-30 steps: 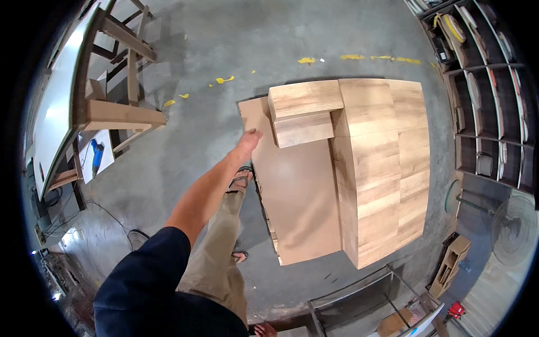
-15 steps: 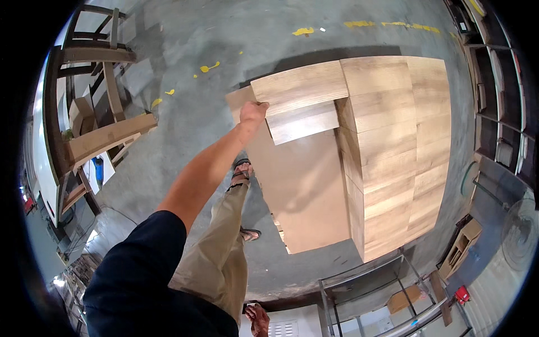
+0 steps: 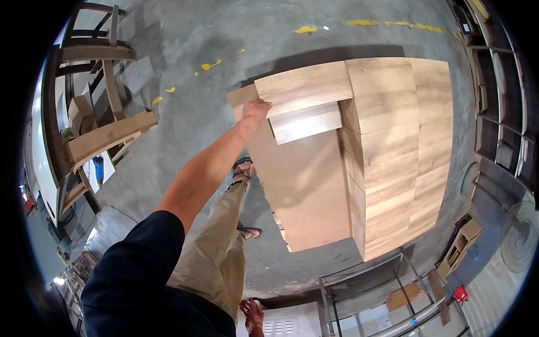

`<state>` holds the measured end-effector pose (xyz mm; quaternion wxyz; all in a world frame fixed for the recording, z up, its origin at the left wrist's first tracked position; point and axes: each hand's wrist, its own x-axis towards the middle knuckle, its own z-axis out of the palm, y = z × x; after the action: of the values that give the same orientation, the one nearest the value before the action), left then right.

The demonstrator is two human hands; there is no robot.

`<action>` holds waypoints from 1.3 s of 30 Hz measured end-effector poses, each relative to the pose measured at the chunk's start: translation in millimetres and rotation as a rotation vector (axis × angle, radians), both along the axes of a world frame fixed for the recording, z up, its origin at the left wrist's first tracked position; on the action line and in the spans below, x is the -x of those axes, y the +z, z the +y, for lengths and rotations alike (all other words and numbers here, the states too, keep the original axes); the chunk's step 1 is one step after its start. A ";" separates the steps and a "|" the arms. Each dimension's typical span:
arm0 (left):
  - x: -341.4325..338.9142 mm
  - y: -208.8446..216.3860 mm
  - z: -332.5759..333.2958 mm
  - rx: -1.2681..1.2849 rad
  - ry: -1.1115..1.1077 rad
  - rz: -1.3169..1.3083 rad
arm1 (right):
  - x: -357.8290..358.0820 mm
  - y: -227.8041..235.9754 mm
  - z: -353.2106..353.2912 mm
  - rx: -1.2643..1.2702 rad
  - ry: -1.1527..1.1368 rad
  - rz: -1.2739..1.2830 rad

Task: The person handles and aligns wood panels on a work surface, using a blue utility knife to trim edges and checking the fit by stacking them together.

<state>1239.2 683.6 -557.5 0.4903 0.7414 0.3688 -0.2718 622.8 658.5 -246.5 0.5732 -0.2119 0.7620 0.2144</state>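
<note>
Wood-grain board runs lengthwise left-to-right, upper centre; our left hand, forearm slanting up rightward, grips its left end; our right hand's hold we cannot tell.

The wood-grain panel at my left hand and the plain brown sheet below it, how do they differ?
Look: the wood-grain panel has streaky grain, while the brown sheet is plain. Size: the brown sheet is clearly larger than the wood-grain panel. State: your left hand grips the wood-grain panel's left end, but neither of your hands appears to grip the brown sheet. Both look flat.
</note>
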 end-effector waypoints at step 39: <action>3.5 2.6 -27.3 -0.107 0.177 0.050 | -51.8 -1.2 -6.8 0.011 0.146 0.037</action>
<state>1235.7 656.3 -554.9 0.4628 0.7241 0.4587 -0.2259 674.6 651.6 -247.6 0.5407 -0.2659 0.7562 0.2552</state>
